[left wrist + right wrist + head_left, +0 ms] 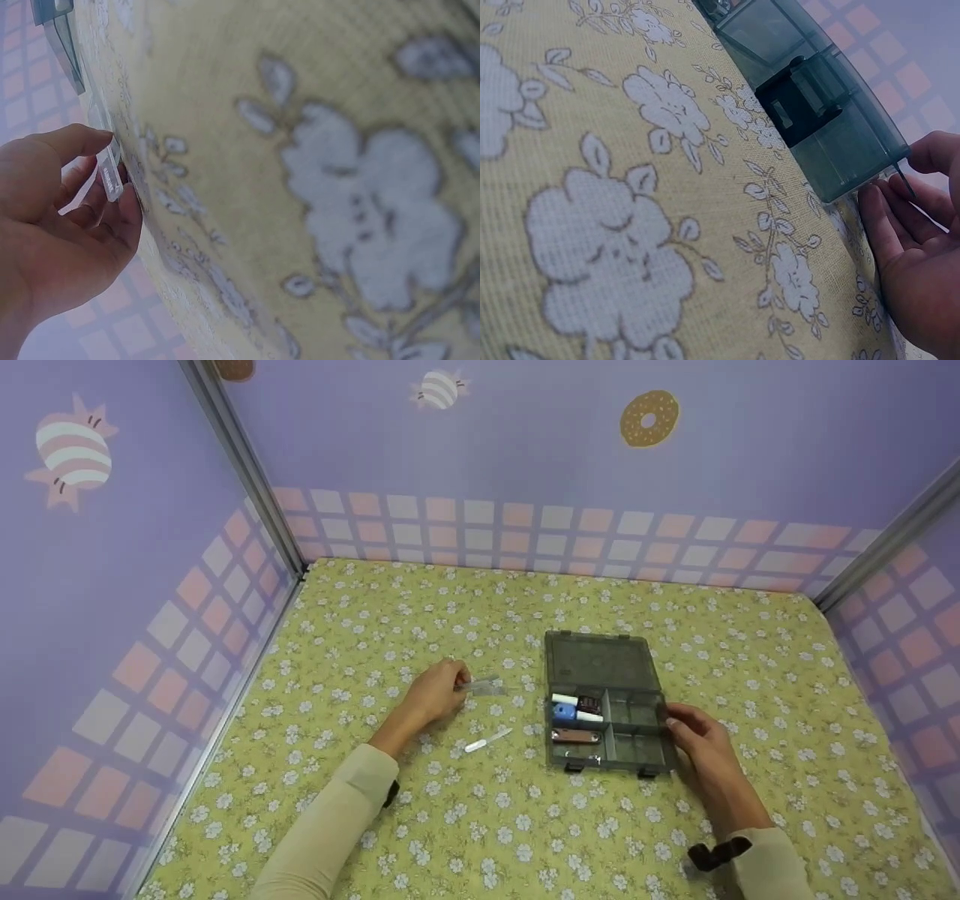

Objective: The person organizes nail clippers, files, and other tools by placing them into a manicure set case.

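Note:
My left hand (439, 690) pinches a thin clear plastic piece (486, 685) just above the cloth, left of the box. In the left wrist view, that clear piece (112, 176) sits between thumb and fingers and bears small markings; its exact kind cannot be told. My right hand (699, 739) holds the right side of a grey see-through compartment box (637, 747), whose lid (600, 661) lies open toward the back. The right wrist view shows thumb and fingers at a corner of the box (855, 150). A small white plastic dropper (487, 740) lies between the left hand and box.
Inside the box's left compartments are a blue bottle (564, 712) and a dark bottle (590, 705), both with white caps, and a brown bar (577, 736) with silver ends. Flowered cloth (450, 840) covers the table; purple walls (525, 442) enclose its back and sides.

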{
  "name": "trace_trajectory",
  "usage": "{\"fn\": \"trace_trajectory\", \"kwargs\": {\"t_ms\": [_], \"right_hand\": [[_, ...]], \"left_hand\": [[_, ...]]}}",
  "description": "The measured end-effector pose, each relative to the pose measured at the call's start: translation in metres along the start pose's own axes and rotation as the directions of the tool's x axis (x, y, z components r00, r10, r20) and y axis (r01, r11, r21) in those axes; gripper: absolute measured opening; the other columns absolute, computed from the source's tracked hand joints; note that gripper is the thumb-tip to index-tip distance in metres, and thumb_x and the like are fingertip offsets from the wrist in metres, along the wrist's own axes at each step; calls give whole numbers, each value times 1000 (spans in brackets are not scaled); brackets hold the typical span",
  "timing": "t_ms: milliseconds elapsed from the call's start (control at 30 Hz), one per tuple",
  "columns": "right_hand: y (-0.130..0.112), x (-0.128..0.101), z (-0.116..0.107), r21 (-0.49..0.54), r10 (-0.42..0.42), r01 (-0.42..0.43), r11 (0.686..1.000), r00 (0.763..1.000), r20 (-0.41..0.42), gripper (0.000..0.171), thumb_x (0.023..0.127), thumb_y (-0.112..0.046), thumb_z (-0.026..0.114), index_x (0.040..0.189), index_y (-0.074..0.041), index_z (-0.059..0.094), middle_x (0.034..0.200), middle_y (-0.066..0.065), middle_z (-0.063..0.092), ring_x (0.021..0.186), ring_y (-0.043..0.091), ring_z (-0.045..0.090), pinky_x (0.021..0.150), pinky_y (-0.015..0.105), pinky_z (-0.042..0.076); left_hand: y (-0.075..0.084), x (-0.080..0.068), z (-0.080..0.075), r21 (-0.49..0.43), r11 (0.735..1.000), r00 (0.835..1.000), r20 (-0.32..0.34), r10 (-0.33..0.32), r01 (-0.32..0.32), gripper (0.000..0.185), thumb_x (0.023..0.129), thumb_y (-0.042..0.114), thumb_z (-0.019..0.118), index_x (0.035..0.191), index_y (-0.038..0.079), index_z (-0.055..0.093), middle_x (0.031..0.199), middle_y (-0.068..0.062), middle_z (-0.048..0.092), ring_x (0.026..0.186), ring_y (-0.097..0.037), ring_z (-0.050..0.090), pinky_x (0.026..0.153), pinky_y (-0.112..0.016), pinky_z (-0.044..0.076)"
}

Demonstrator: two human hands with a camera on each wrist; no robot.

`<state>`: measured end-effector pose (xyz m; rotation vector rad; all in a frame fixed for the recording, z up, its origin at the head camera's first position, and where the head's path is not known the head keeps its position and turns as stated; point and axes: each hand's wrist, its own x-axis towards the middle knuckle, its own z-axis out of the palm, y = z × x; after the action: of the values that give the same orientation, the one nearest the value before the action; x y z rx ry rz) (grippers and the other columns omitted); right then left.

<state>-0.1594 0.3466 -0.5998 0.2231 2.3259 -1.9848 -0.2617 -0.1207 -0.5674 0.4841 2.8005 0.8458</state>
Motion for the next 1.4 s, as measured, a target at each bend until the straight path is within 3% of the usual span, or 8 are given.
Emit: {"fn": "trace_trajectory", "kwargs": {"t_ms": [433,733,1000,1100,1400], "right_hand": [[-1,0,0,14,4,-4,1000,1000,4,51,112,-27,57,153,1,50,152,23,50,124,16,60,97,25,55],[1,0,1,35,-1,1,999,1000,-4,51,111,-28,60,151,3,51,148,21,53,122,16,61,95,24,55],[0,-1,2,36,-7,7,999,1000,-1,51,111,-29,59,151,3,51,148,22,53,123,18,60,96,25,55],[0,0,1,-1,-21,21,1000,1000,1,53,111,-30,59,152,2,51,149,23,52,124,15,60,98,24,54],[-3,0,2,16,12,-12,1000,1000,-3,52,112,-29,58,152,2,50,150,22,52,123,15,60,97,24,54]], "left_hand": [[-6,0,-5,-75,997,1000,-17,19,-20,10,106,9,63,112,6,70,107,-6,65,95,-21,64,85,-42,56],[3,2,-7,-87,993,997,-11,74,-74,9,106,12,67,109,6,72,103,-5,67,93,-20,65,83,-41,57],[28,7,-4,-144,970,980,-44,193,-198,13,106,10,65,114,2,71,111,-8,66,100,-22,66,87,-40,57],[42,12,-2,-168,957,972,-35,234,-237,15,107,12,64,114,2,71,110,-7,67,99,-20,66,86,-38,58],[87,25,8,-188,924,942,-17,336,-333,11,105,12,68,111,5,72,106,-4,67,94,-14,65,82,-29,57]]}}
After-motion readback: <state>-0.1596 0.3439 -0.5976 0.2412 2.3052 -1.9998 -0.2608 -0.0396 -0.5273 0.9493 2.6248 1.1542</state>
